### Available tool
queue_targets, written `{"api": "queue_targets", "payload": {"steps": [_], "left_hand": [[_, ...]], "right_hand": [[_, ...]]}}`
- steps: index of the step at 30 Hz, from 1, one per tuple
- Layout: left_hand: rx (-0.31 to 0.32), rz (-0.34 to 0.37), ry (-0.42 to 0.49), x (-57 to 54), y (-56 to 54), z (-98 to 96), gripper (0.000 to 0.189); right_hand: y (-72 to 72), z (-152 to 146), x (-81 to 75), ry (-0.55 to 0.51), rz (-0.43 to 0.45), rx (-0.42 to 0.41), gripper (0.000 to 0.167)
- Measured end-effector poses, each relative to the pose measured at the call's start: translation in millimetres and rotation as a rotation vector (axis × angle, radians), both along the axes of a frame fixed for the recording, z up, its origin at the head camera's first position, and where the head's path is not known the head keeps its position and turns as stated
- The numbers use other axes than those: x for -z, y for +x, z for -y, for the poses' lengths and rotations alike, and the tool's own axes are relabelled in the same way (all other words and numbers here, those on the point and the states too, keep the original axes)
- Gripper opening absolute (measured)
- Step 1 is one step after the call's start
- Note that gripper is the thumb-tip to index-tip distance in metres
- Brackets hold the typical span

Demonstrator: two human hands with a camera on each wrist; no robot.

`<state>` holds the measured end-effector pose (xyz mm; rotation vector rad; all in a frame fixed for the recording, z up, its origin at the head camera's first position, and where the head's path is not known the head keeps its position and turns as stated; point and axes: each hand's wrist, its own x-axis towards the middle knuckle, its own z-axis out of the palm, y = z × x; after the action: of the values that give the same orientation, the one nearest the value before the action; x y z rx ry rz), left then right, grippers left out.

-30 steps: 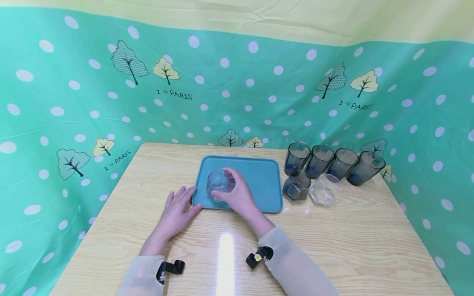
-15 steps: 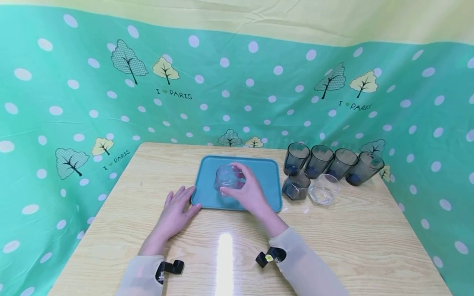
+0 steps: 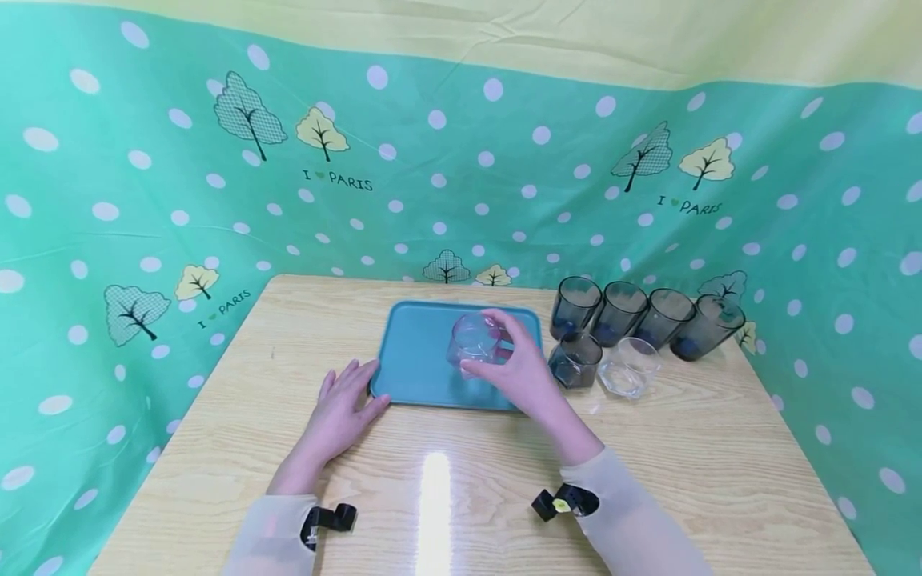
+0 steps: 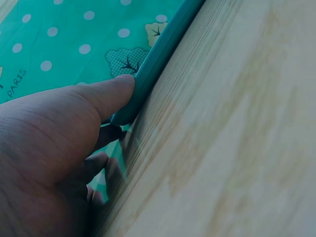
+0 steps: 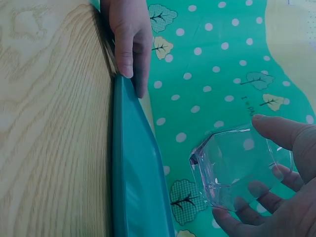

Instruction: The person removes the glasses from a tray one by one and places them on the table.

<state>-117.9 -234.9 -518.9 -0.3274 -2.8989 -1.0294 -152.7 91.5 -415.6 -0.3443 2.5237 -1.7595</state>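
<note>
My right hand (image 3: 522, 374) holds a clear, faceted glass tumbler (image 3: 473, 344) over the right half of the blue tray (image 3: 418, 372). In the right wrist view, thumb and fingertips grip the sides of the tumbler (image 5: 232, 165), which hangs apart from the tray (image 5: 136, 168). At the tray's near left corner rests my left hand (image 3: 342, 412), its thumb on the front edge and its fingers by the left edge. The left wrist view has that thumb against the tray rim (image 4: 150, 64), with the other fingers partly hidden behind it.
Right of the tray stand several tall dark glasses (image 3: 623, 312) in a row. In front of them are a short dark glass (image 3: 576, 362) and a second clear tumbler (image 3: 629, 370). A dotted green cloth (image 3: 403, 184) hangs behind the wooden table (image 3: 504, 496).
My right hand has carried the clear tumbler rightward over the tray, from its left part to its right half. My left hand has stayed at the tray corner.
</note>
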Motion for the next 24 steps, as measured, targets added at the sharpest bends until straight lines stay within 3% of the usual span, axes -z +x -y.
{"api": "queue_targets", "payload": {"steps": [24], "left_hand": [[-0.001, 0.005, -0.004, -2.6, 0.5, -1.2, 0.072]], "right_hand": [[17.4, -84.2, -35.6, 0.036, -0.005, 0.104, 0.085]]}}
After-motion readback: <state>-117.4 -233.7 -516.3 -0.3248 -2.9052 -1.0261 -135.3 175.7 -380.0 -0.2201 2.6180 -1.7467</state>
